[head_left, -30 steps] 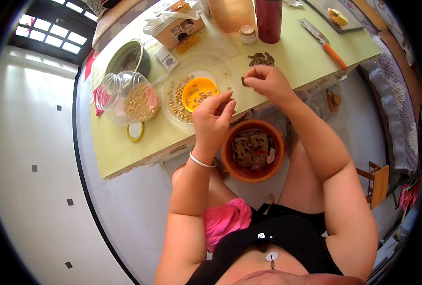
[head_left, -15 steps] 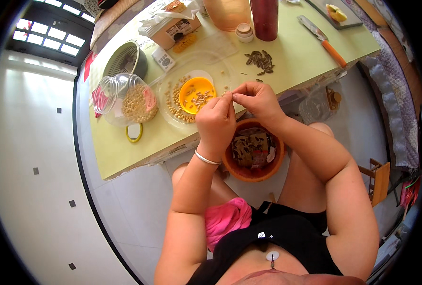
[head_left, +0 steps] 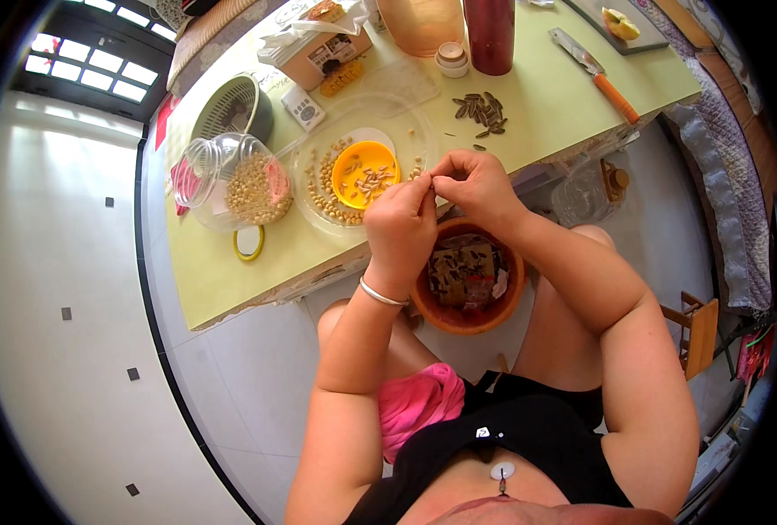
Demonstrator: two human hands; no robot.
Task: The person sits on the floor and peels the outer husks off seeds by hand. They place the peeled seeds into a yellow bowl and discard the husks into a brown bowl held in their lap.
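Note:
My left hand (head_left: pixel 401 225) and my right hand (head_left: pixel 478 188) meet at their fingertips over the table's near edge. Both are closed in a pinch; whatever sits between the fingertips is too small to make out. Just left of them a yellow dish (head_left: pixel 367 156) holds several pale shelled kernels. It stands in a clear round tray (head_left: pixel 305 144), ringed by loose round beans (head_left: pixel 325 203). Behind my right hand lies a heap of dark striped seeds in their shells (head_left: pixel 483 112). Below my hands an orange-brown bucket (head_left: pixel 467 325) contains dark shells and scraps of packaging.
On the left are a clear jar (head_left: pixel 216 166) of beans on its side, a yellow-rimmed lid (head_left: pixel 248 244) and a green strainer bowl (head_left: pixel 262 109). Farther back stand a box (head_left: pixel 305 61), a dark red bottle (head_left: pixel 491 39) and a small timer (head_left: pixel 303 107). An orange-handled knife (head_left: pixel 614 96) lies right.
The view has shifted very slightly. My hands stay pinched together at nearly the same spot, with the fingers barely moved; the things on the table have not moved.

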